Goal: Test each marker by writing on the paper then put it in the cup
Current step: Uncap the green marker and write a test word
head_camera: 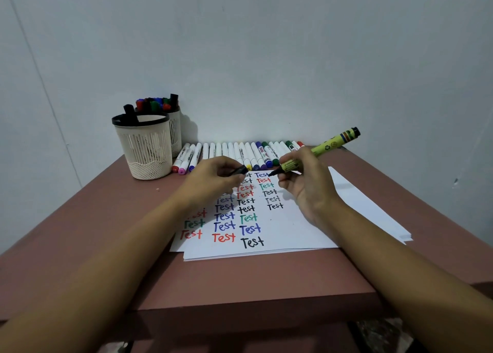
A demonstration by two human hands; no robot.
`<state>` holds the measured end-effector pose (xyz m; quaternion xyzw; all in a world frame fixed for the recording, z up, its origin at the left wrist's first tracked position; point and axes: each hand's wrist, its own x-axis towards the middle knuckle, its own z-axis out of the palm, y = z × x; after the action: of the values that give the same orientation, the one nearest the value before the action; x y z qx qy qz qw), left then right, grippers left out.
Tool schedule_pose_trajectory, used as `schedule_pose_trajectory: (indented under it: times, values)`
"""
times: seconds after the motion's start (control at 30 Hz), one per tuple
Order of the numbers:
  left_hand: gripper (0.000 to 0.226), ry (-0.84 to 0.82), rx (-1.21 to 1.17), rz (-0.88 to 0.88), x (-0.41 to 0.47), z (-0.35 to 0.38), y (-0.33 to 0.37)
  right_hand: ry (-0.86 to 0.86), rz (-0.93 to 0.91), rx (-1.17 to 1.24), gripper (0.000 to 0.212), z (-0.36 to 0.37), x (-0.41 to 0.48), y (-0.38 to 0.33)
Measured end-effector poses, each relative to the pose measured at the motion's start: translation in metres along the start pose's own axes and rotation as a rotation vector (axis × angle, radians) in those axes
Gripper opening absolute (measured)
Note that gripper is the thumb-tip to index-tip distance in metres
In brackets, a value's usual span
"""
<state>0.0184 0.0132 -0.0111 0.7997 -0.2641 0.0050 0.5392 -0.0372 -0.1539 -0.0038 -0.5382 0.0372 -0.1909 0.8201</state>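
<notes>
My right hand [306, 181] grips an uncapped yellow-green marker [324, 149], its black tip just above the top of the paper [293, 230]. My left hand [213, 177] pinches the marker's black cap [238, 170] a short way left of the tip. The paper carries several columns of the word "Test" in red, blue, green and black. A cream slotted cup [145, 149] with a black rim stands at the table's left and holds one black marker. Behind it a second cup [174, 128] is full of markers.
A row of several white markers [234, 153] lies along the wall behind the paper. The paper is a small stack on a reddish-brown table [80, 232]. The table's front edge is close to me, and a pale wall rises behind.
</notes>
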Motion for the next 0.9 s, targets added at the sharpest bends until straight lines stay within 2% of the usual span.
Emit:
schedule_pose_trajectory:
  times: [0.23, 0.53, 0.63, 0.73, 0.83, 0.9]
  values:
    - [0.015, -0.019, -0.020, 0.044, -0.002, 0.004, 0.002, -0.120, -0.044, -0.083, 0.014, 0.003, -0.002, 0.005]
    - [0.018, -0.032, -0.039, 0.131, -0.005, 0.006, 0.002, -0.151, -0.080, -0.279, 0.013, 0.001, 0.000, 0.011]
    - [0.019, -0.051, 0.061, 0.171, -0.007, 0.006, 0.003, -0.159, -0.060, -0.291, 0.019, 0.000, 0.000, 0.009]
    - [0.024, -0.056, 0.242, 0.222, -0.007, 0.005, 0.001, -0.195, -0.009, -0.253, 0.017, 0.000, 0.000, 0.008]
    - [0.022, -0.018, 0.367, 0.360, -0.008, 0.007, -0.003, -0.201, 0.039, -0.210, 0.014, 0.000, 0.000, 0.009]
    - [0.030, 0.039, 0.443, 0.461, -0.008, 0.009, -0.003, -0.193, 0.048, -0.188, 0.015, 0.001, 0.001, 0.009]
